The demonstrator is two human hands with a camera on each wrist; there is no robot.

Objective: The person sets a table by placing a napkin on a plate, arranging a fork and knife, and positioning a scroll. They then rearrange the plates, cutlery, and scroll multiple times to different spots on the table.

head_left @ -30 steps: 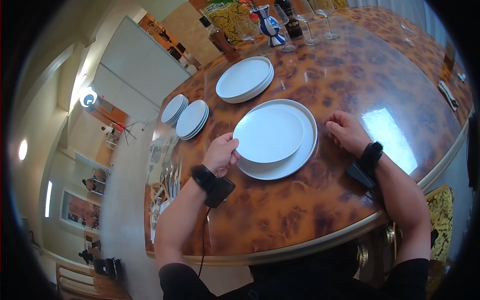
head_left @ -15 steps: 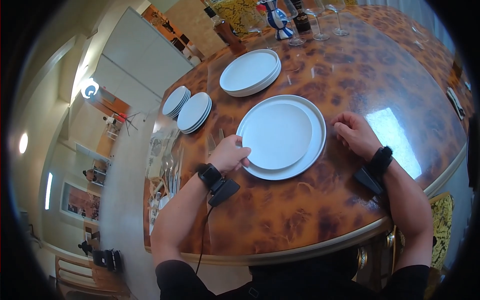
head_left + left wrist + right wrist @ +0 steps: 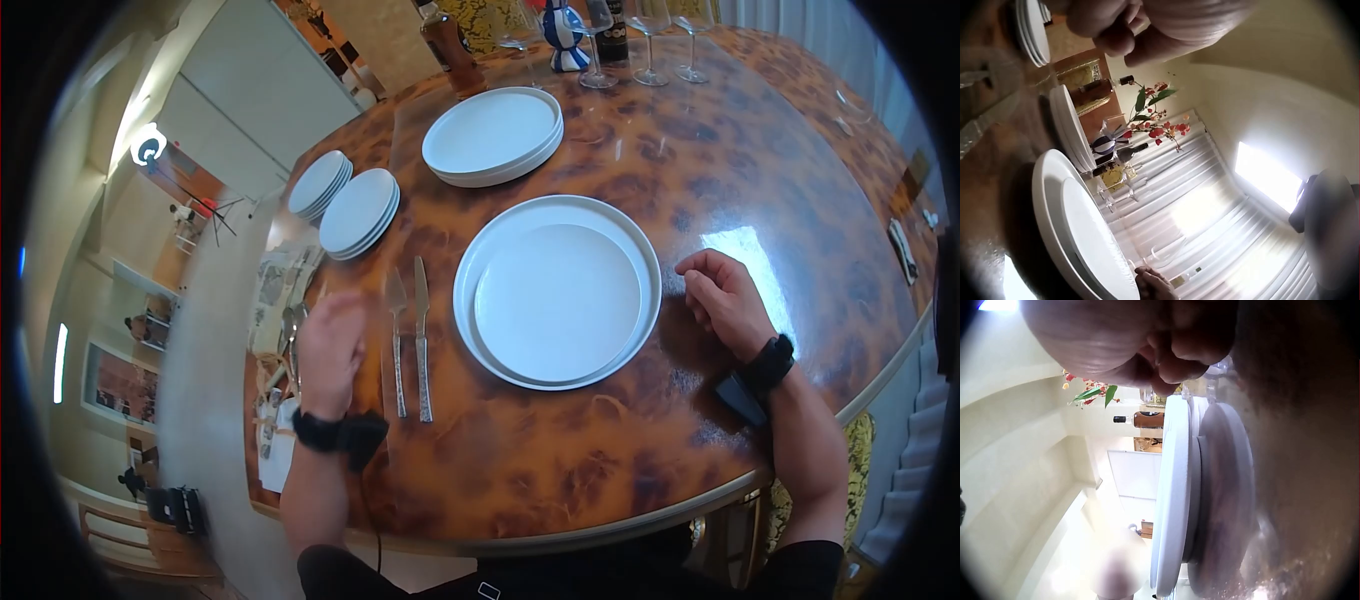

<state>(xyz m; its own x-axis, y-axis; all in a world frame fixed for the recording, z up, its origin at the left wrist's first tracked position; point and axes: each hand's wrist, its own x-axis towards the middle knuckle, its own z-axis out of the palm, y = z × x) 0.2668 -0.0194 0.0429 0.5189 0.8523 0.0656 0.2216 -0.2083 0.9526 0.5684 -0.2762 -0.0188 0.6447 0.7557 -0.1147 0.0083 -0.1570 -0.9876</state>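
A small white plate (image 3: 560,302) lies inside a large rimmed white plate (image 3: 470,235), nearer its front side. My left hand (image 3: 335,345), blurred and holding nothing, is over the table left of a fork (image 3: 398,350) and a knife (image 3: 422,340). In the left wrist view its fingers are loosely curled. Just right of the large plate, my right hand (image 3: 725,300) hangs over the table with loosely bent fingers and nothing in them. The large plate's side (image 3: 1175,494) shows edge-on in the right wrist view.
Stacked large plates (image 3: 495,135) stand behind, with two stacks of small plates (image 3: 360,212) to the left. Spare cutlery and cloth (image 3: 280,300) lie along the left edge. A bottle (image 3: 452,55), a blue-white vase (image 3: 566,38) and several wine glasses (image 3: 650,45) line the back.
My left hand has let go of the small plate and moved left past the fork and knife. The small plate now lies within the large one. My right hand stays beside the plate.
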